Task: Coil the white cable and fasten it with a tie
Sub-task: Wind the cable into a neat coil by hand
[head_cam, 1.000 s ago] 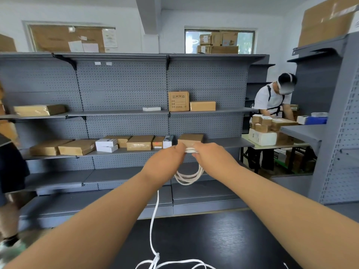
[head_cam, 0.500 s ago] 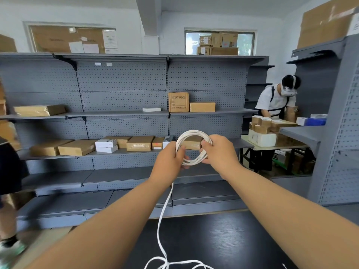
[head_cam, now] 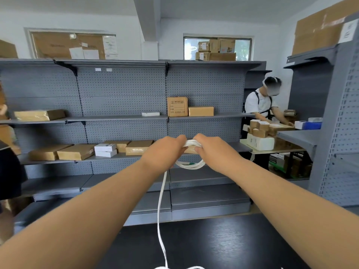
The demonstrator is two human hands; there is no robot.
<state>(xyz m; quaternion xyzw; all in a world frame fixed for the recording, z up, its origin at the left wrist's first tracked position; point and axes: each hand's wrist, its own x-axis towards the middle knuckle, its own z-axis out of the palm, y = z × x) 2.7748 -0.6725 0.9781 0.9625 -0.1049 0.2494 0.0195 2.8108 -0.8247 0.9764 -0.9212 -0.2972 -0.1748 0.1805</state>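
Both my arms reach forward at chest height. My left hand (head_cam: 163,153) and my right hand (head_cam: 213,150) grip a small coil of white cable (head_cam: 191,165) between them, fingers curled round its top. The lower loops of the coil hang below my hands, with a small green spot on them. A loose strand of the cable runs from under my left hand straight down to the black table (head_cam: 213,243), where more cable lies at the frame's bottom edge. No tie can be seen.
Grey pegboard shelving (head_cam: 124,90) with cardboard boxes (head_cam: 177,106) stands behind the table. A person (head_cam: 261,105) works at a table of boxes at the right. Another grey shelf unit (head_cam: 338,133) stands at the far right. Someone's legs show at the left edge.
The coil, held up as an open ring half a second ago, now hangs below my hands, which have come close together over its top.
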